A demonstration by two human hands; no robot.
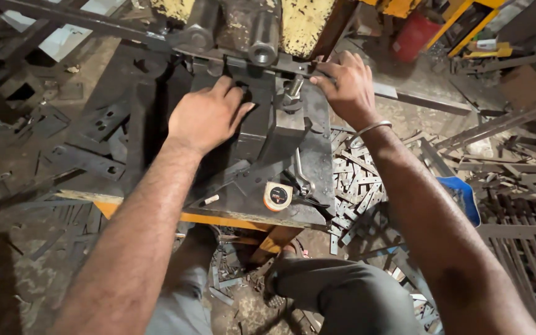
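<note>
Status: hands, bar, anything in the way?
Left hand flat on the machine bed. Right hand gripping the flat bar at the die. Tape measure and wrench lie clear.

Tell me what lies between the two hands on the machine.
In the head view, between the left hand and the right hand stands a dark steel block with an upright bolt on top, under the flat bar.

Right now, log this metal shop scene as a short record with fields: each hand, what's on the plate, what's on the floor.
Left hand: flat on the dark steel plate
Right hand: gripping a flat metal bar at the machine
Wrist: metal bangle
On plate: round tape measure, wrench
Floor: heap of cut metal strips
</note>
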